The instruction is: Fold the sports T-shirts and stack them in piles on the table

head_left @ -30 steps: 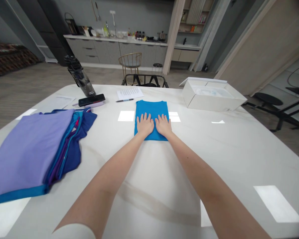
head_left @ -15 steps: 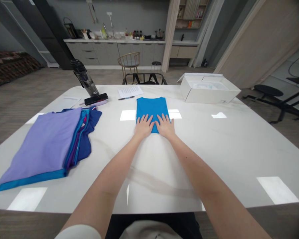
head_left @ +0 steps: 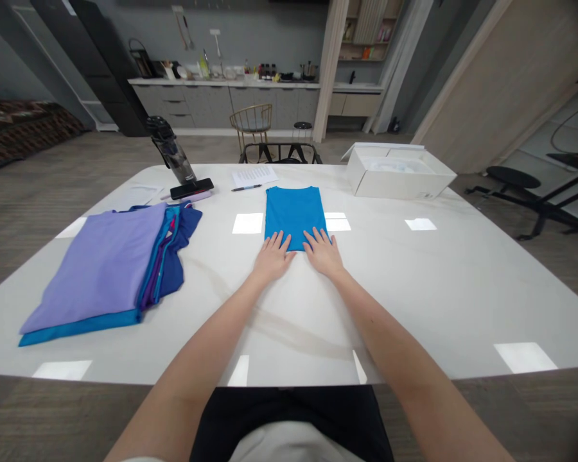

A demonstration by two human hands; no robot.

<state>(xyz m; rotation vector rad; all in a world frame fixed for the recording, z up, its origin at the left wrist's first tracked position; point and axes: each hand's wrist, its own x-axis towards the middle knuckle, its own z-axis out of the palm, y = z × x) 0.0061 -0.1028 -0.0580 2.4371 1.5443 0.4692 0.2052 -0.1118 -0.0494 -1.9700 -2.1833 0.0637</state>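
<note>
A folded turquoise knit shirt (head_left: pixel 294 215), a soft flat rectangle, lies on the white marble counter (head_left: pixel 414 289); the left hand (head_left: pixel 273 256) and right hand (head_left: pixel 322 252) rest open, fingers spread, fingertips on its near edge.

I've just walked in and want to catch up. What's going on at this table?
A person has their left hand and right hand lying open at the near edge of a folded blue shirt, fingertips on the fabric. It lies on a white table, with a stack of folded clothes to its left and an open white box beyond it to the right.
</note>
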